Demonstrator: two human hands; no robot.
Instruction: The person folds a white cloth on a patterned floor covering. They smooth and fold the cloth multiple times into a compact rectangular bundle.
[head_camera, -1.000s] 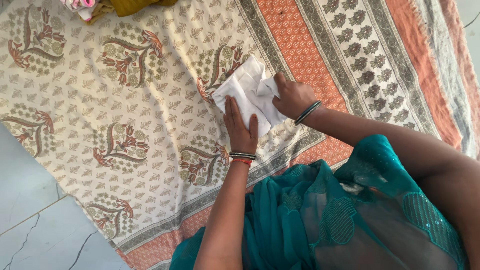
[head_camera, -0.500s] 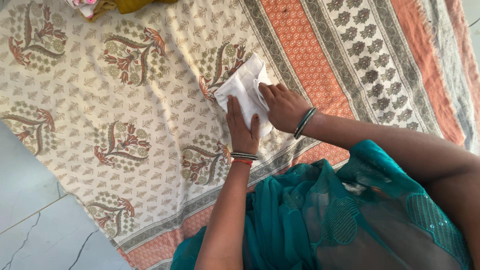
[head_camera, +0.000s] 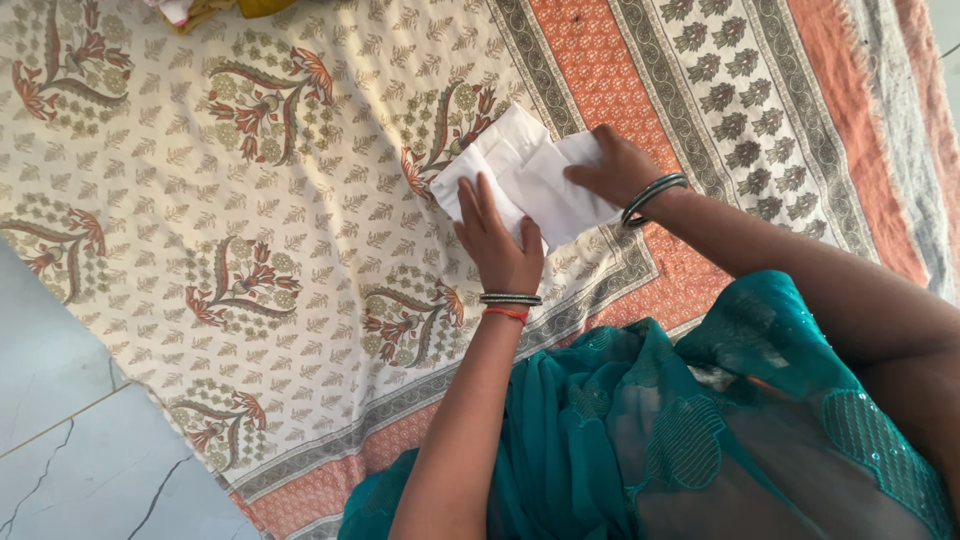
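A: Nearest, teal garment (head_camera: 640, 440) draped over lap. Just beyond, left hand (head_camera: 497, 245) flat, fingers straight and together, pressing near edge of white cloth (head_camera: 545, 185).
B: Right hand (head_camera: 618, 168)?
A: On the cloth's right side, fingers curled over a fold. Pinching or only pressing, can't tell.
B: Cloth position?
A: Partly folded, lying on patterned bedsheet (head_camera: 250, 200), where cream floral field meets orange border.
B: Risks?
A: Likely slippage: layers stacked loose, so uneven pull from right hand could skew the fold. Left palm covers one corner only; far flap could spring open.
B: Further out?
A: Yellow and pink clothes (head_camera: 215, 8) at the top edge, well apart. Grey tiled floor (head_camera: 60, 440) off the sheet's left side.
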